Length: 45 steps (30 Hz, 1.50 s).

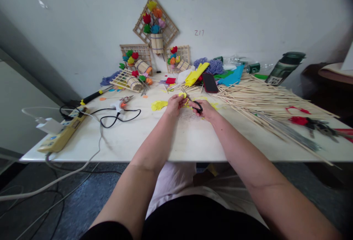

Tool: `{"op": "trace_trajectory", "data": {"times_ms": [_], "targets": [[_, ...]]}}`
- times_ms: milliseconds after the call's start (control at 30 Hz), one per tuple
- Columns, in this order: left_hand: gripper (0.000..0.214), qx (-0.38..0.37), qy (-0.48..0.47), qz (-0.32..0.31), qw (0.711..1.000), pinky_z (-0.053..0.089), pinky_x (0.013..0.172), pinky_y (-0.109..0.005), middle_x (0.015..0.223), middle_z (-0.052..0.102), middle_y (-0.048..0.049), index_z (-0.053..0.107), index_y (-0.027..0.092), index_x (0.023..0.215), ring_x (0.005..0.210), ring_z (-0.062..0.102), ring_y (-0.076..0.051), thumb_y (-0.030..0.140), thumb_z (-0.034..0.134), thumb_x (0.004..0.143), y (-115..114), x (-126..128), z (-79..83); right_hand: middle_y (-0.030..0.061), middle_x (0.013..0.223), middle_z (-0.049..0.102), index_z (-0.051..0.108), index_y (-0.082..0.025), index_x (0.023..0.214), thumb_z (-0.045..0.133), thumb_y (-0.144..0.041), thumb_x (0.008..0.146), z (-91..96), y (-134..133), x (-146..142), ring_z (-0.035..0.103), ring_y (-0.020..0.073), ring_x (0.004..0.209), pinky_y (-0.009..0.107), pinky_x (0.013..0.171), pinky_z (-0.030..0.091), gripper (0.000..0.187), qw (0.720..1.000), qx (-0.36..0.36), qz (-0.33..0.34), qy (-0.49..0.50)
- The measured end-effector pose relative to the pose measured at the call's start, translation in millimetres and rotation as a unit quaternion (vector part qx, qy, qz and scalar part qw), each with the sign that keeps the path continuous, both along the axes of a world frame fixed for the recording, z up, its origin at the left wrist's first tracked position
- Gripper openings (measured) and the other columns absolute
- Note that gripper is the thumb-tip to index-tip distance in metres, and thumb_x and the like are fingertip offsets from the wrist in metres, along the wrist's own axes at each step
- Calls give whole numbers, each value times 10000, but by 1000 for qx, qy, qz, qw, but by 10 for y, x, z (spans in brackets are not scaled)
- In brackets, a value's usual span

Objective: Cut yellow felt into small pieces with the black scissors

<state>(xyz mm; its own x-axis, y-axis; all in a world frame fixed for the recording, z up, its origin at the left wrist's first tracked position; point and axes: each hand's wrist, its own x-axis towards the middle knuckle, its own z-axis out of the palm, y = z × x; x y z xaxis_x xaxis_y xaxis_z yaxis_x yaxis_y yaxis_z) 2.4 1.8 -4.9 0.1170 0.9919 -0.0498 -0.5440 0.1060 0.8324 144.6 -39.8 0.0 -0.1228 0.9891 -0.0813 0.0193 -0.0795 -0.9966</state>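
My left hand (pixel 174 104) pinches a small piece of yellow foam (pixel 182 95) above the white table (pixel 154 140). My right hand (pixel 205 110) grips black-handled scissors (pixel 194 103), their blades pointing up-left at the yellow piece. More yellow foam scraps (pixel 159 105) lie on the table just left of and beyond my hands.
A glue gun (pixel 121 103) with a black cord and a power strip (pixel 62 133) lie at the left. A heap of wooden sticks (pixel 264 100) covers the right side, with red-handled tools (pixel 300 119) on it. A phone (pixel 210 82), foam sheets and stick-and-flower crafts (pixel 156 30) stand against the wall.
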Motion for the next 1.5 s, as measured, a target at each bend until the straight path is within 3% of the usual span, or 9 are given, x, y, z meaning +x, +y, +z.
{"op": "trace_trajectory", "data": {"times_ms": [1300,1500], "targets": [[121,2,7,3,1000,507,753,-281,755,696,-58,549,143,698,663,652,-127,154,670,700,15,-13,1,-59,433,444,569,-152,671,716,-410,639,32,-5,3,322,35,338,172,314,204,299,1000,21,15,6],[161,-8,-6,11,1000,522,750,-300,652,666,-31,513,148,652,615,632,-119,137,665,702,-4,-15,27,-59,425,435,524,-159,607,695,-395,649,66,-34,-17,316,31,331,172,311,200,294,1000,24,11,-9]]}}
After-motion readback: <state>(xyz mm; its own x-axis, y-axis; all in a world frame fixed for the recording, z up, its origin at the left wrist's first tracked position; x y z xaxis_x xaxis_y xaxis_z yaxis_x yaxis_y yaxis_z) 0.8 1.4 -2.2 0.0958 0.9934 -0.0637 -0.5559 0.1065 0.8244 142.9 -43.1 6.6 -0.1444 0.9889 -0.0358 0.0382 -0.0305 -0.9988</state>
